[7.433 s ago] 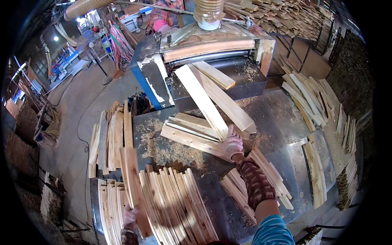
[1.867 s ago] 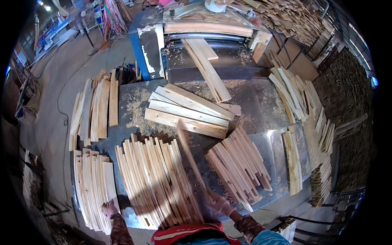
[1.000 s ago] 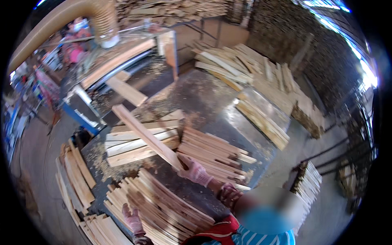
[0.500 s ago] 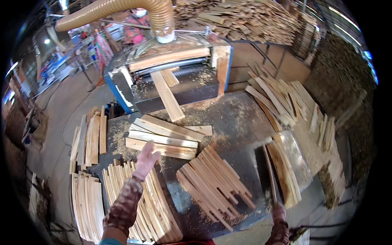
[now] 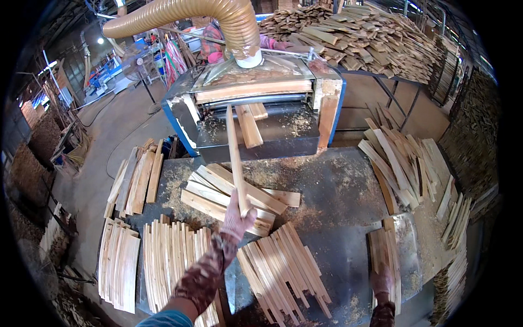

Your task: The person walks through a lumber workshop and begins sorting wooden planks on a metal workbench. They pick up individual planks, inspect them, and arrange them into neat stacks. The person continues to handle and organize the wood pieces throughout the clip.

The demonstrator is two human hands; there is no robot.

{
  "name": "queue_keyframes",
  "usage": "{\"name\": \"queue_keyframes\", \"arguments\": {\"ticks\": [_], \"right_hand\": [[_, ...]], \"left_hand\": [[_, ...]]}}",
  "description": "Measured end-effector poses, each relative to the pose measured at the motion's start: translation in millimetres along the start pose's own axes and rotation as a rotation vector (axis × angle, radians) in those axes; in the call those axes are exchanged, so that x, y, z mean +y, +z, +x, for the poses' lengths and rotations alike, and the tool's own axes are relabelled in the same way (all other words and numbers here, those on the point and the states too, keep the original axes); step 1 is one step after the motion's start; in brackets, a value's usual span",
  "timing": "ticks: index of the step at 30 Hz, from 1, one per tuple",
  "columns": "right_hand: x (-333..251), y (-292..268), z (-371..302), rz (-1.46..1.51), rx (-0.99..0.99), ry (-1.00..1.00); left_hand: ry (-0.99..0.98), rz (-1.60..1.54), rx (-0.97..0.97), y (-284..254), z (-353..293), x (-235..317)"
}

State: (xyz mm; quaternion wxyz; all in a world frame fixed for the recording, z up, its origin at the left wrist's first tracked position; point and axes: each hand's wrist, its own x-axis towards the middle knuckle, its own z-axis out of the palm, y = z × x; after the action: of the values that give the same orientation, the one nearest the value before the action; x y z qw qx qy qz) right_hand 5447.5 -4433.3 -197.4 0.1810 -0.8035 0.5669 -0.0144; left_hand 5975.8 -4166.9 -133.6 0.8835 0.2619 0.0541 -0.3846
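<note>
My left hand (image 5: 238, 219), in a pink work glove, grips the near end of a narrow wooden strip (image 5: 235, 155). That strip slants up and away, its far end by the mouth of a planing machine (image 5: 256, 139). Another board (image 5: 249, 128) and a shorter piece stick out of the machine's opening. Below the held strip several boards (image 5: 210, 196) lie loosely stacked on the dark table. At the right, my gloved right hand (image 5: 381, 280) is on or just over a small stack of boards (image 5: 391, 253); blur hides its fingers.
Bundles of narrow strips (image 5: 283, 267) lie in front of me, with more strips (image 5: 119, 264) at the left. A ribbed hose (image 5: 185, 19) joins the machine top. Loose strips (image 5: 403, 158) lie at right, a large wood pile (image 5: 370, 41) beyond. Behind the machine, another person's sleeve (image 5: 211, 41) shows.
My left hand, open and empty before, now holds a strip and has moved right. The thin strip at my right hand no longer shows there. The view has shifted.
</note>
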Motion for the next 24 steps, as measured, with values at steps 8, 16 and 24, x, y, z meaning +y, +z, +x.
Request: {"name": "queue_keyframes", "arguments": {"ticks": [8,16,24], "right_hand": [[-438.4,6.2,94.6,0.266,0.032,-0.807],[-625.5,43.8,98.5,0.131,0.012,-0.643],[-603.8,28.7,52.6,0.121,-0.069,-0.511]], "left_hand": [[-0.174,-0.563,-0.52,-42.7,-52.0,-1.1],[-0.172,-0.539,-0.488,-54.8,-66.9,24.4],[0.077,0.519,0.136,-108.9,-194.7,136.5]]}}
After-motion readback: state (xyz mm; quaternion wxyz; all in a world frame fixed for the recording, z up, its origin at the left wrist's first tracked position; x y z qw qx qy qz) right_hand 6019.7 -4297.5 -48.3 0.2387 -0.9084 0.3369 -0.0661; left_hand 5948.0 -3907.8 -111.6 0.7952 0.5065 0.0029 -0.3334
